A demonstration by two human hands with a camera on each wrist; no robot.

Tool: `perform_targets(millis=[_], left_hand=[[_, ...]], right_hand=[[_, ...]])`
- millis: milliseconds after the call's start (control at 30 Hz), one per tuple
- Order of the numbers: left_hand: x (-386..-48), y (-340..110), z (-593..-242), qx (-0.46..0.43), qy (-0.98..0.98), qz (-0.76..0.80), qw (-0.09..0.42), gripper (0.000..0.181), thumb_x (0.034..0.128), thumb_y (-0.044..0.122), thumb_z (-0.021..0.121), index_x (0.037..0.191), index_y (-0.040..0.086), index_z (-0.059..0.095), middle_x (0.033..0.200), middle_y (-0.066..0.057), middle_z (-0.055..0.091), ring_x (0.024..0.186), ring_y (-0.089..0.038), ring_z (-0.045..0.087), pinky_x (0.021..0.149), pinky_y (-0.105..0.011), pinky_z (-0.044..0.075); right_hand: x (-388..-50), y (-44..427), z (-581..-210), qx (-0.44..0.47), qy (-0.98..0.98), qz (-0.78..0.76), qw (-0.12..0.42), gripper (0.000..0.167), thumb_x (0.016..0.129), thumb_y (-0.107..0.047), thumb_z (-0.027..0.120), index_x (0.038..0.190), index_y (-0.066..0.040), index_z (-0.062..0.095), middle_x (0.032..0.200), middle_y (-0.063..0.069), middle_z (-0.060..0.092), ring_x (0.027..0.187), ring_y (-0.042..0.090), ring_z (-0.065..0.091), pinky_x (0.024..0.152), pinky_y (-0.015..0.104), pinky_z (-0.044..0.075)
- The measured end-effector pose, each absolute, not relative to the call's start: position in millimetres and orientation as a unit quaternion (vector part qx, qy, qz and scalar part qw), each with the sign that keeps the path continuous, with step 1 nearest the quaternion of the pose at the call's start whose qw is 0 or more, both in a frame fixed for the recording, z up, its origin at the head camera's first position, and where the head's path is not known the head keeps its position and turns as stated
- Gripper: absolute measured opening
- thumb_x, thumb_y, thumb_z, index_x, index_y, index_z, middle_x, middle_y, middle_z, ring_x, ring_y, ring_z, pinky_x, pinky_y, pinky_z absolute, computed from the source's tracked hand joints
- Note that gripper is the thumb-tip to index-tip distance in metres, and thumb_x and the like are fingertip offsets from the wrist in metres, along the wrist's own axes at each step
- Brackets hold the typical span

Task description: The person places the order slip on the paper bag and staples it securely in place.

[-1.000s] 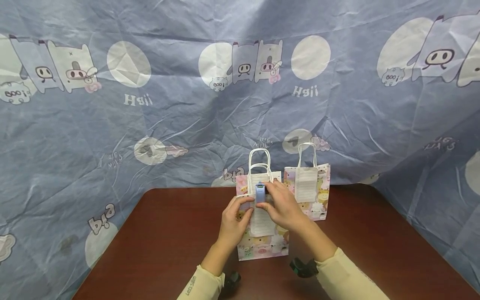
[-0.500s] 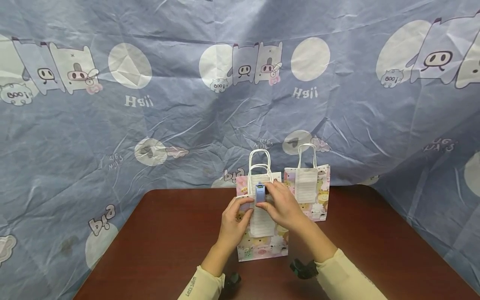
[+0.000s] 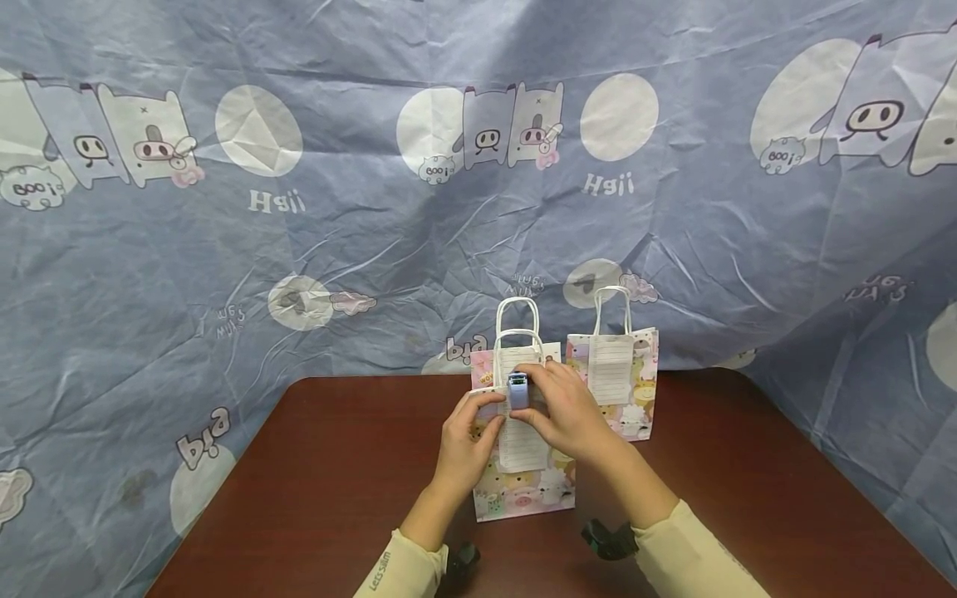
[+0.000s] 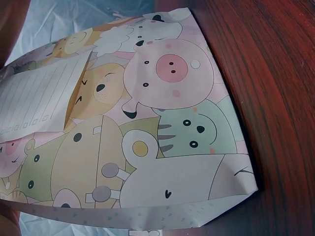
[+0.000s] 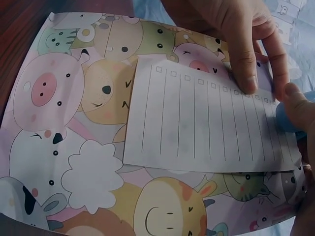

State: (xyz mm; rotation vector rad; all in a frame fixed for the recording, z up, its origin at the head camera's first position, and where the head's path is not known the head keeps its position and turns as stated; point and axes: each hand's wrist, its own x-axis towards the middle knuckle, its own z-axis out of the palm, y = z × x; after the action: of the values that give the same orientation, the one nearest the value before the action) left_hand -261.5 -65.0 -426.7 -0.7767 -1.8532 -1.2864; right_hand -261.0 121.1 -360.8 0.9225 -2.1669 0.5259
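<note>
A small blue stapler [image 3: 517, 392] is held between the thumb and fingers of my right hand [image 3: 566, 413], at the upper edge of a paper gift bag [image 3: 523, 501] printed with cartoon animals. My left hand [image 3: 459, 447] pinches the bag's upper left edge. In the right wrist view, its thumb lies on a lined paper slip [image 5: 197, 128] with checkboxes, and a finger is behind the edge. The stapler [image 5: 284, 119] is half hidden by the right thumb there. In the left wrist view, the bag [image 4: 170, 73] fills most of the picture.
A second gift bag [image 3: 634, 419] with a lined slip stands upright behind and to the right. Both bags have white looped handles. The dark red-brown table [image 3: 336, 482] runs back to a blue patterned cloth [image 3: 374, 241].
The stapler has shifted slightly down and tilted, with my right hand's fingers moving along with it. My left hand and both bags stay practically where they were.
</note>
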Motion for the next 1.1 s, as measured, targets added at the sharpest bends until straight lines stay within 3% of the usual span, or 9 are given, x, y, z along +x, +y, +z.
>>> perform_targets(millis=[567,733,833,1100], left_hand=[[-260.5,-66.0,-426.3,-0.304,-0.723,-0.501,0.365,0.035,0.0847,-0.001,0.075,0.115,0.014,0.068,0.111,-0.003,0.069,0.103,-0.021,0.067,0.086,-0.029,0.055],[-260.9,-65.9,-426.3,-0.307,-0.722,-0.501,0.366,0.035,0.0846,-0.001,0.075,0.115,0.014,0.067,0.111,-0.003,0.069,0.103,-0.021,0.067,0.085,-0.029,0.055],[-261.0,-65.7,-426.5,-0.307,-0.721,-0.501,0.366,0.033,0.0854,-0.001,0.074,0.115,0.013,0.067,0.110,-0.003,0.069,0.095,-0.019,0.066,0.077,-0.026,0.055],[-259.5,-65.4,-424.1,-0.309,-0.717,-0.512,0.358,0.031,0.0850,-0.002,0.074,0.112,0.014,0.069,0.106,-0.003,0.069,0.091,-0.018,0.065,0.072,-0.025,0.054]], right_hand=[[-260.9,117.7,-361.1,0.350,-0.842,0.210,0.352,0.060,0.080,-0.033,0.081,0.128,-0.009,0.056,0.108,0.006,0.072,0.112,0.032,0.065,0.108,0.052,0.041],[-259.6,118.2,-361.0,0.343,-0.839,0.219,0.361,0.061,0.078,-0.034,0.083,0.128,-0.008,0.057,0.109,0.008,0.071,0.110,0.032,0.064,0.105,0.053,0.042],[-259.1,119.1,-361.5,0.340,-0.830,0.235,0.374,0.062,0.076,-0.033,0.084,0.127,-0.009,0.058,0.109,0.009,0.070,0.109,0.033,0.062,0.102,0.053,0.043],[-254.7,124.1,-363.2,0.346,-0.809,0.295,0.373,0.061,0.072,-0.022,0.088,0.125,-0.012,0.060,0.116,0.004,0.069,0.113,0.028,0.060,0.096,0.050,0.048]])
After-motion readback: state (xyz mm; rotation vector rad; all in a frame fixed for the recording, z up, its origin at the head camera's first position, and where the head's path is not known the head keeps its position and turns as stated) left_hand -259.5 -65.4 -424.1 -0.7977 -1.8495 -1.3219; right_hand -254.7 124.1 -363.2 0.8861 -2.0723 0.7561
